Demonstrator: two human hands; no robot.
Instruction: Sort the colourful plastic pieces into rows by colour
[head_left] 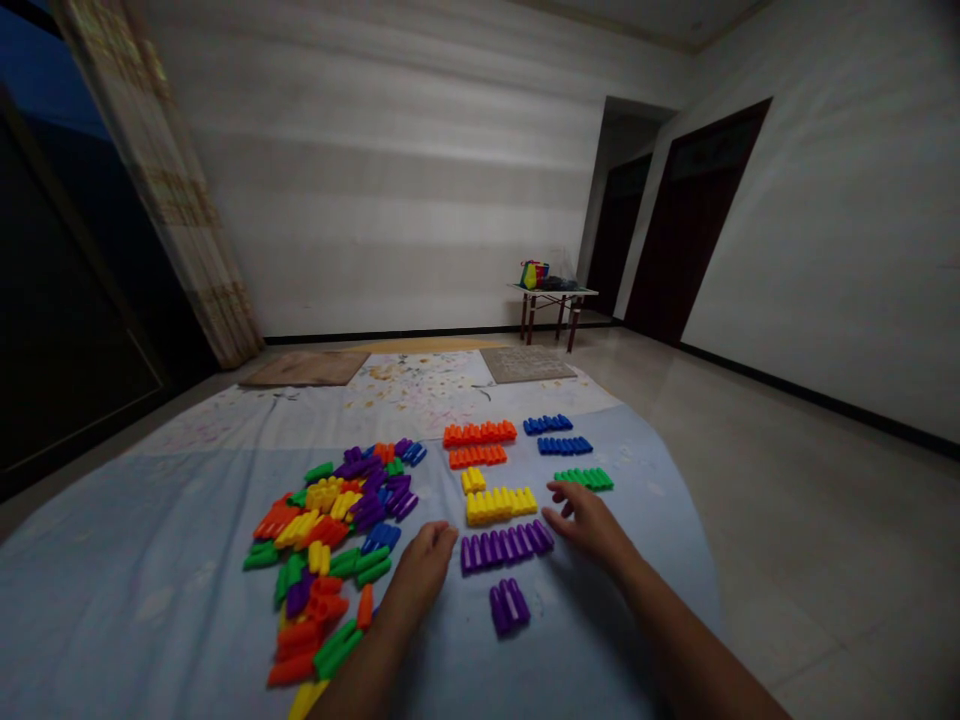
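Observation:
In the head view, my left hand [430, 558] is beside the left end of a purple row of bullet-shaped plastic building blocks [507, 547]. Its fingers are loosely bent and I see nothing in them. My right hand [589, 518] hovers at the right end of the yellow row [501, 505], thumb and fingers apart. Just beyond its fingertips lies a green row [585, 479]. A short yellow piece [473, 480] sits behind the yellow row, and a short purple piece [510, 607] lies nearer me.
A mixed pile of blocks [330, 520] spreads left of my left hand. Orange rows [479, 433] and blue rows [565, 446] lie farther back on the cloth-covered round table [195, 540]. Two mats [529, 365] rest at its far edge. A small side table [555, 291] stands by the wall.

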